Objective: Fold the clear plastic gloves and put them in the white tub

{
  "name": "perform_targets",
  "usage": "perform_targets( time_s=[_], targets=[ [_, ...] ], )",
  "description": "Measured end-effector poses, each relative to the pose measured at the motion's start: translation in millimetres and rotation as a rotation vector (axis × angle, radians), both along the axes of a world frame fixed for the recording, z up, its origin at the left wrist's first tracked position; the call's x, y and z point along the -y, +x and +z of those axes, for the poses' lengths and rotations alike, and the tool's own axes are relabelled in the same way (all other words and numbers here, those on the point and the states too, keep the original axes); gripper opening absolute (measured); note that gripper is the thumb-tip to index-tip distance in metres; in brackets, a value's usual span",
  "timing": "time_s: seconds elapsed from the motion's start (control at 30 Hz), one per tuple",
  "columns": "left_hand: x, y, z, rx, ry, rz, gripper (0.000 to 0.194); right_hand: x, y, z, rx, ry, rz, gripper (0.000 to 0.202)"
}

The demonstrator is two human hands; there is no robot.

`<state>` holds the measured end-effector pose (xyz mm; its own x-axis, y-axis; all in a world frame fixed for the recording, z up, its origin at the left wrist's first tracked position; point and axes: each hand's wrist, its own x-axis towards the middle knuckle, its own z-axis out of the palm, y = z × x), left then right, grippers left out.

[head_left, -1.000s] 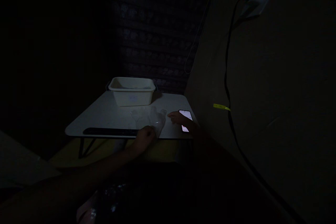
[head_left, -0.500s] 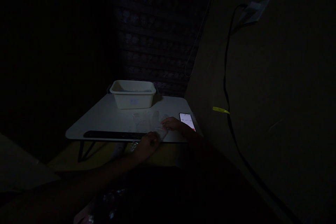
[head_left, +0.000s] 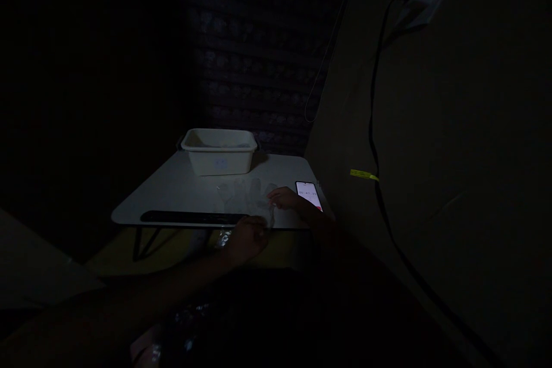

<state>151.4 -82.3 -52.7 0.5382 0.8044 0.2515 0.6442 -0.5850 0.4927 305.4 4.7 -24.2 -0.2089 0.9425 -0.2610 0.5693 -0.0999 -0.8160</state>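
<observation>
In dim light, a clear plastic sheet or bag (head_left: 245, 195) lies on the white table (head_left: 172, 192) near its front edge. My left hand (head_left: 248, 240) is closed at the front edge, with its fingers curled at the plastic's near end. My right hand (head_left: 283, 198) touches the plastic's right side from above, its fingers bent together. Darkness hides exactly how the fingers hold the plastic. Right beside my right wrist lies a lit phone (head_left: 307, 192) showing a timer.
A cream tub (head_left: 221, 162) stands at the table's back left. A dark strip (head_left: 194, 218) runs along the front edge. On the right wall hangs a black cable (head_left: 371, 126) with a yellow tag (head_left: 362, 174). Shiny wrapping (head_left: 223, 237) shows below the table edge.
The plastic between my hands has shifted and lies flatter, with less of it bunched at my left hand. My left hand has moved slightly right. The view has tilted a little.
</observation>
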Motion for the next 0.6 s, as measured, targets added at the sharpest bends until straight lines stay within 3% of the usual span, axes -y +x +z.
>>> perform_targets(
  time_s=[0.17,0.37,0.6],
  targets=[
    [4,2,2.0,-0.002,0.063,0.023,0.017,-3,0,-4.2,0.052,0.072,0.059,0.025],
    [18,5,4.8,-0.060,0.083,-0.053,0.013,-6,-4,-8.1,0.029,0.135,0.146,0.025],
    [24,8,5.8,-0.101,0.073,-0.084,0.014,-9,-2,-17.1,0.142,0.229,0.130,0.023]
  ],
)
